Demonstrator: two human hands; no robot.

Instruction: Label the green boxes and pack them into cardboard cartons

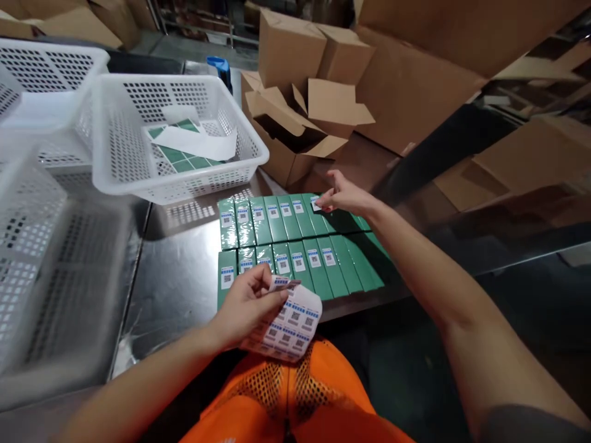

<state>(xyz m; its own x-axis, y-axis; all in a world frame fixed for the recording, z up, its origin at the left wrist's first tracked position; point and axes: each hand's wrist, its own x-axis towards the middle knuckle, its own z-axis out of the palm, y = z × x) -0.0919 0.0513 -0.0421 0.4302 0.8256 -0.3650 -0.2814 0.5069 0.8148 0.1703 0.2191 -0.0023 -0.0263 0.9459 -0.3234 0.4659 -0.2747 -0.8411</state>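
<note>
My left hand [253,301] pinches a curled sheet of label stickers [295,317] printed with blue bands and square codes. It is held over the near row of green boxes [339,267], partly hiding some of them. My right hand [344,195] is at the far row of green boxes [263,229], thumb and finger closed on a single label sticker [316,203] at the top of one box. Boxes to the left in both rows carry such labels. Several near-row boxes on the right show no label; my right hand and arm partly hide the far row's right end.
A white plastic basket [180,187] with white paper [196,141] and green sheets stands at the back left, and more white baskets [50,52] are on the left. An open cardboard box [295,163] is behind the boxes. The metal table's [178,271] front edge is close to my body.
</note>
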